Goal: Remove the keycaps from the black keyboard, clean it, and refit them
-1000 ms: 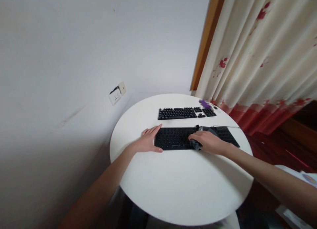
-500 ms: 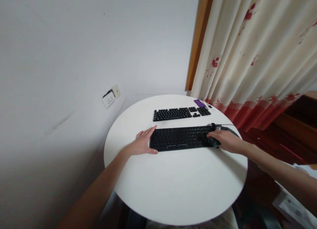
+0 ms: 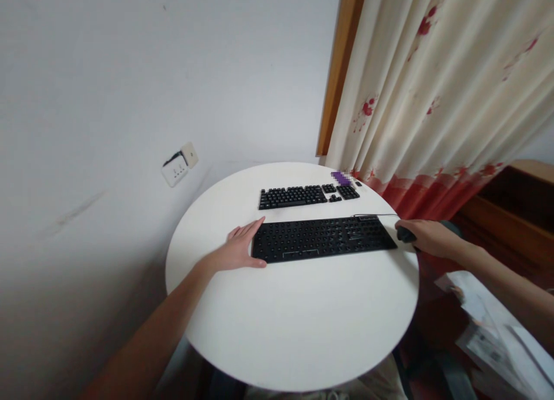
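A black keyboard base (image 3: 320, 238) without its keycaps lies flat on the round white table (image 3: 303, 313). My left hand (image 3: 236, 250) holds its left end, thumb at the near corner and fingers at the far corner. Past the right end, near the table's edge, my right hand (image 3: 426, 235) is closed around a dark bunched cloth (image 3: 405, 234). Part of the cloth is hidden by the fingers. Behind the base, loose black keycaps (image 3: 294, 197) are laid out in keyboard order.
A purple object (image 3: 341, 178), partly pixelated, and a small black item (image 3: 358, 183) lie at the back right. A thin cable (image 3: 381, 215) runs behind the base. The wall with a socket (image 3: 175, 170) is at left, a curtain (image 3: 402, 100) at right. Plastic bags (image 3: 489, 331) lie lower right.
My right hand has moved rightward with the cloth, along the keyboard base and off its right end. My left hand has kept its place on the left end. The view has shifted slightly right.
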The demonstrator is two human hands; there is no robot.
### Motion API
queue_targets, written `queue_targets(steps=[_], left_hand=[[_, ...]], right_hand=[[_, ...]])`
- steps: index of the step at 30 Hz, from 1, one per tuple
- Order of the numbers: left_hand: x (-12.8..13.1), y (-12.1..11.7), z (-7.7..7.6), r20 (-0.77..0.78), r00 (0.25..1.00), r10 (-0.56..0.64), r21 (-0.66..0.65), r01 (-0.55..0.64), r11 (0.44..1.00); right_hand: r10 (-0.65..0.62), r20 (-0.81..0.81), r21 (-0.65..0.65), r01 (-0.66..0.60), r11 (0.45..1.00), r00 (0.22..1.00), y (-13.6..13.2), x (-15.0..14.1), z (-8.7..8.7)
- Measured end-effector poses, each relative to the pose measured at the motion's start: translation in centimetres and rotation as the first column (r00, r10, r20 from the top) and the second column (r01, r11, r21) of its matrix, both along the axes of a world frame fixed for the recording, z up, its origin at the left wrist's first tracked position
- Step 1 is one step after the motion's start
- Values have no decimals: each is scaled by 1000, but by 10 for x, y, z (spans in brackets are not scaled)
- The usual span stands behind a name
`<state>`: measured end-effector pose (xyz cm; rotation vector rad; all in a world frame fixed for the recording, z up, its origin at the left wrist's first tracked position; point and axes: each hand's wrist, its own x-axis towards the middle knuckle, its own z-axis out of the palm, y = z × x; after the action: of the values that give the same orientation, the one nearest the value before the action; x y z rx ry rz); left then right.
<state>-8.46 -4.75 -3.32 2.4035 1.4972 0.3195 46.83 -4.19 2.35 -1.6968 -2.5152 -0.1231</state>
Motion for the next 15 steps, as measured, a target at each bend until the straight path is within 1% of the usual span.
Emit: queue_targets(steps=[2, 4, 6, 8, 11, 13, 15], left_hand=[[0, 0, -1, -4, 1000, 1, 5, -1, 1000], [-1, 1, -1, -4, 1000, -2, 4, 2, 1000], [-1, 1, -2, -2, 1000, -4, 0, 4, 1000], [-2, 2, -2, 2, 1000, -6, -4, 6, 1000], [-2, 1, -2, 7, 1000, -9, -9, 9, 1000], [-2, 0, -1, 11, 1000, -10, -9, 10, 1000], [-2, 0, -1, 14, 1000, -14, -10, 14, 1000]], right_hand=[[7, -5, 4, -7, 1000, 1000, 1, -4, 5], [33, -7, 5, -33, 999, 999, 2, -19, 10], [104, -17, -16, -104, 994, 994, 3, -43, 14], [179, -29, -7, -179, 984, 983, 3, -73, 18], [320, -62, -42, -323, 945, 945, 2, -117, 20], [359, -75, -74, -364, 928, 930, 3, -141, 20], [380, -77, -116, -387, 915, 922, 4, -159, 18]])
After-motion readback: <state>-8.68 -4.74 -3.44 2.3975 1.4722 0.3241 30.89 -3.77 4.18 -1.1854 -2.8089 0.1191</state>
